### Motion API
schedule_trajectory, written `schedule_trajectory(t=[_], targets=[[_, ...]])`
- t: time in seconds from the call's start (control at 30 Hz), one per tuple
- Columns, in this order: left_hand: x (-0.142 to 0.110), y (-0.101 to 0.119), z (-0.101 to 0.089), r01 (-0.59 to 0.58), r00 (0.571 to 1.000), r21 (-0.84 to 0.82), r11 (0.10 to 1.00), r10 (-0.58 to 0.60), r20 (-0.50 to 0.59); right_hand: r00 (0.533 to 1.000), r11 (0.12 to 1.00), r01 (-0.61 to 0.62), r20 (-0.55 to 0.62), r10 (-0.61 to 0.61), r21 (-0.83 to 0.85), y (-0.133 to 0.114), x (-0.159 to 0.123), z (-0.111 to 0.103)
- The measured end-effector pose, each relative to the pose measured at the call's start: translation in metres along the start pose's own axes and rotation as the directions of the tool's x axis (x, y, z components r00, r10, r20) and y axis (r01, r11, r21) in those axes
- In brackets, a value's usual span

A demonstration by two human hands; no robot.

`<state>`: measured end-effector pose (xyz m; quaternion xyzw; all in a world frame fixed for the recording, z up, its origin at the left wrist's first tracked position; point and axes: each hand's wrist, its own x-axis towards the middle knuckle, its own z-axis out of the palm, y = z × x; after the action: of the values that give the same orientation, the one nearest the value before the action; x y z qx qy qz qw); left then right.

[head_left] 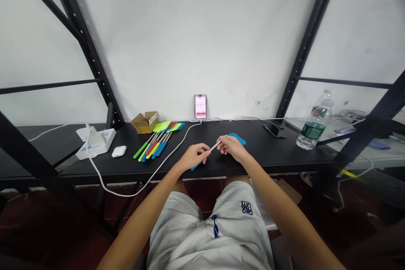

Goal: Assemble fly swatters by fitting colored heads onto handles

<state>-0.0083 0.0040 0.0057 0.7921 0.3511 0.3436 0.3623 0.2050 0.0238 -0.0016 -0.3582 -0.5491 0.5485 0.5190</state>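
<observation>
A black table (pixel 281 152) is carrying a white power strip (pixel 107 142) and a small white case (pixel 119 151) at the left, a cardboard box (pixel 144 125) just beside coloured swatters (pixel 150 147), and a lit phone (pixel 200 107) at the back; rightward, a dark phone (pixel 274 131) is lying and a clear bottle (pixel 311 130) is standing.

Held swatter (pixel 215 146): shaft smooth metal, shiny; head (pixel 238 138) plastic-looking, matt. Bunched swatters (pixel 152 147): shafts same shiny metal, handles (pixel 141 150) smooth plastic. Open box (pixel 144 126): cardboard, dull. Earbud case (pixel 119 151): smooth plastic, glossy. Front bottle (pixel 319 114): clear plastic, glossy. Dark phone (pixel 274 130): glassy, reflective. Tabletop (pixel 262 152): smooth, low sheen. Wall (pixel 202 42): painted, mostly matt. Rack post (pixel 87 48): dark-coated metal. Shorts (pixel 177 228): soft-looking creased cloth, matt.
</observation>
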Motion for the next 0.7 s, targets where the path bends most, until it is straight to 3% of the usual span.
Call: schedule_trajectory(t=[0.07, 0.13, 0.17, 0.23, 0.27, 0.3, 0.37, 0.43, 0.53, 0.7], targets=[[0.0, 0.0, 0.0, 0.002, 1.0, -0.015, 1.0, -0.002, 0.004, 1.0, 0.999, -0.004, -0.008, 0.004, -0.045, 0.001, 0.001, 0.001], [0.0, 0.0, 0.0, 0.005, 1.0, -0.02, 1.0, -0.005, 0.002, 0.984, 0.983, 0.06, -0.157, -0.087, -0.171, 0.002, 0.002, -0.001], [0.001, -0.001, 0.0, 0.01, 1.0, -0.021, 1.0, -0.01, -0.004, 0.951, 0.953, 0.095, -0.257, -0.172, -0.288, 0.002, 0.003, -0.003], [0.001, -0.003, 0.0, 0.029, 0.999, -0.028, 0.999, -0.03, -0.024, 0.852, 0.804, 0.072, -0.383, -0.357, -0.591, 0.002, 0.002, -0.007], [0.002, -0.005, 0.0, 0.038, 0.998, -0.039, 0.999, -0.039, -0.039, 0.823, 0.688, 0.008, -0.386, -0.417, -0.726, 0.002, 0.001, -0.01], [0.002, -0.007, 0.0, 0.043, 0.997, -0.053, 0.998, -0.046, -0.056, 0.822, 0.558, -0.067, -0.363, -0.439, -0.827, 0.001, 0.0, -0.011], [0.003, -0.01, 0.0, 0.047, 0.995, -0.08, 0.996, -0.054, -0.089, 0.865, 0.313, -0.188, -0.308, -0.395, -0.931, 0.001, -0.004, -0.014], [0.004, -0.012, 0.0, 0.056, 0.99, -0.101, 0.993, -0.069, -0.127, 0.911, 0.145, -0.243, -0.277, -0.306, -0.959, 0.003, -0.007, -0.014], [0.004, -0.012, -0.001, 0.091, 0.98, -0.115, 0.989, -0.109, -0.164, 0.945, 0.023, -0.267, -0.266, -0.188, -0.963, 0.006, -0.009, -0.013], [0.005, -0.014, -0.002, 0.111, 0.97, -0.115, 0.987, -0.133, -0.204, 0.969, -0.076, -0.227, -0.217, -0.121, -0.971, 0.001, -0.013, -0.01]])
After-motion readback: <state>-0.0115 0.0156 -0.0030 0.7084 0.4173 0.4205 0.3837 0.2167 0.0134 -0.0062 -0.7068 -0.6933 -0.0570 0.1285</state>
